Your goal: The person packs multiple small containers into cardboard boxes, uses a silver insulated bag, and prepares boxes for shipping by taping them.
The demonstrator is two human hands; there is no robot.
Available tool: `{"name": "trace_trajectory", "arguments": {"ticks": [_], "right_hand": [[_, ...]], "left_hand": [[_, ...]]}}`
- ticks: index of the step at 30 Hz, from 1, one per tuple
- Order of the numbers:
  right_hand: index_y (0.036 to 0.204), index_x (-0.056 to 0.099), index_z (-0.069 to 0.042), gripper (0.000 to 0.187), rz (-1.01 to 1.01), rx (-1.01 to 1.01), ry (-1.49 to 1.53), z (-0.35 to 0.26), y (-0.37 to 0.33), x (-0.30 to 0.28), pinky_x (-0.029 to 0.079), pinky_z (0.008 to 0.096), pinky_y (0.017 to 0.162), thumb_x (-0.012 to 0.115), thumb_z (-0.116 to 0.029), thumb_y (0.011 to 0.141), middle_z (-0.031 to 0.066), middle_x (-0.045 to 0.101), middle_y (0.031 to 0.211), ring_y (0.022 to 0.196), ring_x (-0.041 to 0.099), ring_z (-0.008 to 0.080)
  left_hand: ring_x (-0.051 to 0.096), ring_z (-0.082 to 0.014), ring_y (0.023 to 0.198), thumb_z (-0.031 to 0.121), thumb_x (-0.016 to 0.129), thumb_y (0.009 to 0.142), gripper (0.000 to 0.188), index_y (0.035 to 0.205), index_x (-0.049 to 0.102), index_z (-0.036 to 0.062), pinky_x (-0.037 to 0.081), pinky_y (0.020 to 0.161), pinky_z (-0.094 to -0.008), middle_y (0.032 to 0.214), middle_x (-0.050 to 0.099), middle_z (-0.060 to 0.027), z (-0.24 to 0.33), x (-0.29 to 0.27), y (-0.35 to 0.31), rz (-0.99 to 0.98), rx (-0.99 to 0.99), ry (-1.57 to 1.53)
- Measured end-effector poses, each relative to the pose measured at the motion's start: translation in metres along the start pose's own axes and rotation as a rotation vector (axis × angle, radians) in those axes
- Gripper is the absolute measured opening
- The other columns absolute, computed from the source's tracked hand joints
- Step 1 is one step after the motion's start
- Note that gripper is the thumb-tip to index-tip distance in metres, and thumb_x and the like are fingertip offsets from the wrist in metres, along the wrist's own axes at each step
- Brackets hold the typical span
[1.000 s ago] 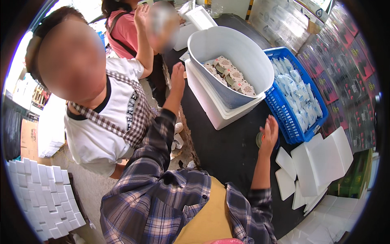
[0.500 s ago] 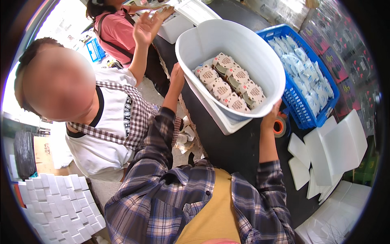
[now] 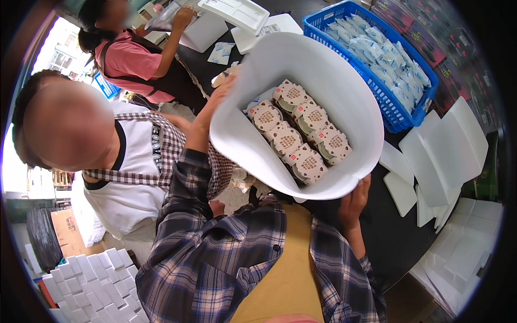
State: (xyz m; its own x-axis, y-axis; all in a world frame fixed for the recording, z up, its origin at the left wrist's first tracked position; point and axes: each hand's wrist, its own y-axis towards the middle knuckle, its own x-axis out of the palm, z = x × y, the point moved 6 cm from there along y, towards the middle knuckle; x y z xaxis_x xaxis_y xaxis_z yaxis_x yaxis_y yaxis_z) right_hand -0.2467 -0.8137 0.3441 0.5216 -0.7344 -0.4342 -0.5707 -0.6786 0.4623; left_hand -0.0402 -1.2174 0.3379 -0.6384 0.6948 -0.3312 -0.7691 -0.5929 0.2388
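A white open box (image 3: 229, 125) with a curved rim is between my hands, close to my chest and tilted so that its inside shows. Inside sit several cups in beige patterned paper sleeves (image 3: 285, 138), in two rows. At their left end a white packet (image 3: 260, 98) is partly hidden. My left hand (image 3: 223, 89) grips the box's far left side, its fingertips blurred or hidden. At the near right corner my right hand (image 3: 355, 202) holds the wall from outside, fingers curled against it.
A blue crate (image 3: 396, 116) of white gel packs stands at the back right of the black table (image 3: 377, 258). White foam panels (image 3: 441, 156) lie to the right. A co-worker in a checked apron (image 3: 180, 153) stands close at left; another in pink (image 3: 129, 56) works beyond beside a white lid (image 3: 237, 13).
The white box has come nearer to me and tilted, with both hands on it. My right hand has moved down. The nearby co-worker's raised hand has dropped.
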Motion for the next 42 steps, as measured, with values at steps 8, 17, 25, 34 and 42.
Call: {"name": "trace_trajectory", "arguments": {"ticks": [8,17,25,34,42], "right_hand": [[0.147,0.044,0.001,0.065,-0.484,-0.325,-0.176,-0.061,0.065,0.061,0.028,0.0489,0.121,0.065,-0.018,0.088,0.0212,0.039,0.157,0.147,0.035,0.0407],[0.152,0.040,-0.003,0.059,-0.578,-0.322,-0.161,-0.033,0.106,0.141,0.028,0.0427,0.122,0.055,-0.027,0.100,0.0187,0.040,0.157,0.147,0.036,0.0340],[0.145,0.048,-0.003,0.049,-0.542,-0.423,-0.350,-0.020,0.100,0.154,0.028,0.0425,0.122,0.055,-0.016,0.098,0.0164,0.047,0.152,0.145,0.039,0.0320],[0.130,0.063,-0.003,0.043,-0.664,0.050,0.154,0.001,0.128,0.115,0.045,0.0379,0.109,0.056,0.000,0.088,0.0193,0.064,0.132,0.126,0.061,0.0296],[0.104,0.069,0.004,0.020,0.098,0.144,0.579,0.068,0.238,-0.034,0.057,0.0345,0.091,0.052,-0.004,0.098,0.0180,0.071,0.111,0.103,0.071,0.0253]], "left_hand": [[0.023,-0.0347,0.153,0.032,0.054,0.100,0.055,0.151,0.048,0.0101,0.022,0.124,-0.0456,0.163,0.033,-0.0159,0.061,0.129,0.027,-0.585,0.262,0.807],[0.062,-0.0262,0.114,0.001,0.067,0.090,0.024,0.113,0.069,0.0012,0.049,0.098,-0.0364,0.122,0.067,-0.0118,0.071,0.099,0.023,-0.524,0.187,0.290],[0.066,-0.0220,0.087,-0.006,0.051,0.085,0.016,0.090,0.066,-0.0035,0.051,0.079,-0.0310,0.092,0.069,-0.0113,0.052,0.007,-0.117,0.328,-0.138,0.254],[0.014,-0.0442,0.153,0.041,0.058,0.097,0.058,0.149,0.050,0.0173,0.013,0.119,-0.0618,0.164,0.026,-0.0158,0.113,0.161,-0.068,-0.159,0.236,0.807],[0.024,-0.0483,0.148,0.053,0.058,0.096,0.070,0.153,0.042,0.0159,0.016,0.115,-0.0699,0.156,0.038,-0.0170,0.085,0.188,-0.012,-0.203,0.025,0.999]]}}
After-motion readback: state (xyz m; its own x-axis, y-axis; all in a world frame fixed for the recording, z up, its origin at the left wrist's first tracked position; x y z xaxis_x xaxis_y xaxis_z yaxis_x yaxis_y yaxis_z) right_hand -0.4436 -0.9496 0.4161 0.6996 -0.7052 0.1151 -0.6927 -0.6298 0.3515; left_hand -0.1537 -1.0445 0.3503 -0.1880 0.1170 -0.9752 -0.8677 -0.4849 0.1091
